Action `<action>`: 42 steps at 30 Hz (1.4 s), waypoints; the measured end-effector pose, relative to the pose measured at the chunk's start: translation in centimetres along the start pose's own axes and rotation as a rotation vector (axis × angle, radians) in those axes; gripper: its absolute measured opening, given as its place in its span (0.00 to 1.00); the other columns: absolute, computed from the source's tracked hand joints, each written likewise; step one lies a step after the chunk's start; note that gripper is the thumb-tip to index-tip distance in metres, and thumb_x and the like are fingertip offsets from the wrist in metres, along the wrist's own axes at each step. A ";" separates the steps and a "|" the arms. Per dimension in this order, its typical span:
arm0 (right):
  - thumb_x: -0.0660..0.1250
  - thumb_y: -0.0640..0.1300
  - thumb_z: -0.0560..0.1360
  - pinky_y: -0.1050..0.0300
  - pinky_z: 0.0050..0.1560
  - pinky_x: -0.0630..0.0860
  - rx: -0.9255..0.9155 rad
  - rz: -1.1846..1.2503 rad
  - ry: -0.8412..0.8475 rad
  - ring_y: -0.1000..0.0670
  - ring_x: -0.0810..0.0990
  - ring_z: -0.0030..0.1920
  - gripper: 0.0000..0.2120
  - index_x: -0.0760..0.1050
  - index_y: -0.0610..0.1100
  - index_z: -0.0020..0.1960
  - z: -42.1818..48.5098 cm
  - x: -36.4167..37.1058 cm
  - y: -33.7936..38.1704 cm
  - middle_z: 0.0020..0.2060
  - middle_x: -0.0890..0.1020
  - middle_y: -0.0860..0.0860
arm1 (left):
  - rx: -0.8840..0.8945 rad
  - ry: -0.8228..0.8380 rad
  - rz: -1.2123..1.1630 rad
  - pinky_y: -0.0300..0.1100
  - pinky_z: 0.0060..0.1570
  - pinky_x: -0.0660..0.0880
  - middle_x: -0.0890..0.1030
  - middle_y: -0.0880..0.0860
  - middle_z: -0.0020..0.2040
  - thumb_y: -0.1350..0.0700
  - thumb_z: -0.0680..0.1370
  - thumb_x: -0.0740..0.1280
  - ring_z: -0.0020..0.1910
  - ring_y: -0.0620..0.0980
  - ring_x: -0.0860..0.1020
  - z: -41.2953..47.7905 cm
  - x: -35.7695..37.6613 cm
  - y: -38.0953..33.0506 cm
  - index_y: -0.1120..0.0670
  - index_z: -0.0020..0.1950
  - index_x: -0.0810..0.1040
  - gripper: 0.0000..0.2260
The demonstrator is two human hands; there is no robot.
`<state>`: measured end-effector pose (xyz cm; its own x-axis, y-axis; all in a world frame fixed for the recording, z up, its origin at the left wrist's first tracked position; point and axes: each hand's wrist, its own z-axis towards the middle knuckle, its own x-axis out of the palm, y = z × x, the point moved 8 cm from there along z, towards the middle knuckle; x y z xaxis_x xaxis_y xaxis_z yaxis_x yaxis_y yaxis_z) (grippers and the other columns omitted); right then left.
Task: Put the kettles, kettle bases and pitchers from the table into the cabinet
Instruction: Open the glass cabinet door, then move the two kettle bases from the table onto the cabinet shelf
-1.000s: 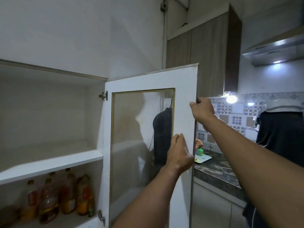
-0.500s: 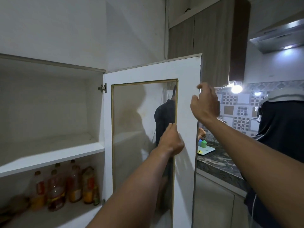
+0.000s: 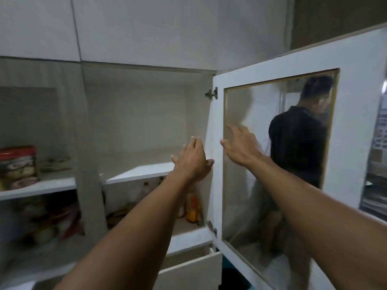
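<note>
The white wall cabinet (image 3: 146,114) stands open in front of me, its upper shelf (image 3: 140,171) bare. Its glass-paned door (image 3: 356,122) is swung out to the right. My left hand (image 3: 192,162) is raised with loose fingers in front of the cabinet's right inner edge, holding nothing. My right hand (image 3: 240,147) hovers with spread fingers over the door's hinge side and pane; whether it touches the pane I cannot tell. No kettle, kettle base or pitcher is in view.
Several oil bottles (image 3: 193,208) stand on the lower shelf. The left compartment holds a red-lidded tin (image 3: 18,166) above and packets (image 3: 48,222) below. A drawer (image 3: 188,266) under the cabinet is slightly open. The pane reflects a person in a dark shirt.
Both hands have left the door's outer edge and moved left toward the hinge side. The door has swung wider, and my view has turned left, bringing the left compartment into sight.
</note>
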<state>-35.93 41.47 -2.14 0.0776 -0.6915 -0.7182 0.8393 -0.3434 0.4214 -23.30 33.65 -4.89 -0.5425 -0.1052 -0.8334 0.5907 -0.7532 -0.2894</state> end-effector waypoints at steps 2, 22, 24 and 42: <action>0.61 0.55 0.79 0.41 0.69 0.67 -0.055 0.035 0.047 0.37 0.67 0.72 0.26 0.61 0.52 0.76 -0.2 4.5 4.3 0.74 0.66 0.43 | -0.109 -0.017 0.028 0.68 0.69 0.56 0.51 0.51 0.81 0.43 0.79 0.63 0.78 0.59 0.56 -1.3 -1.7 6.0 0.55 0.79 0.52 0.34; 0.61 0.57 0.79 0.37 0.69 0.68 -0.844 0.404 0.714 0.38 0.67 0.72 0.29 0.57 0.54 0.77 -10.6 44.0 45.4 0.76 0.63 0.47 | -1.264 -0.245 0.355 0.69 0.70 0.56 0.52 0.53 0.81 0.44 0.80 0.62 0.77 0.60 0.58 -24.5 -10.9 51.4 0.55 0.79 0.52 0.33; 0.61 0.57 0.79 0.37 0.69 0.68 -0.917 0.375 0.809 0.38 0.66 0.72 0.29 0.56 0.54 0.77 -13.0 47.6 46.4 0.77 0.61 0.47 | -1.405 -0.260 0.341 0.68 0.69 0.57 0.54 0.53 0.80 0.44 0.80 0.62 0.76 0.61 0.60 -27.8 -8.9 52.9 0.56 0.78 0.54 0.32; 0.68 0.70 0.68 0.36 0.73 0.59 -1.051 0.057 1.250 0.35 0.51 0.78 0.53 0.40 0.55 0.80 -30.9 74.9 47.3 0.80 0.41 0.47 | -2.045 -0.334 0.117 0.65 0.73 0.49 0.36 0.57 0.80 0.33 0.64 0.74 0.79 0.61 0.38 -47.4 10.3 65.0 0.55 0.80 0.39 0.60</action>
<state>26.21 -6.98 -53.07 0.0432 0.4075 -0.9122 0.7557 0.5839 0.2966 37.81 14.40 -54.60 -0.3862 -0.3527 -0.8523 0.1592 0.8846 -0.4382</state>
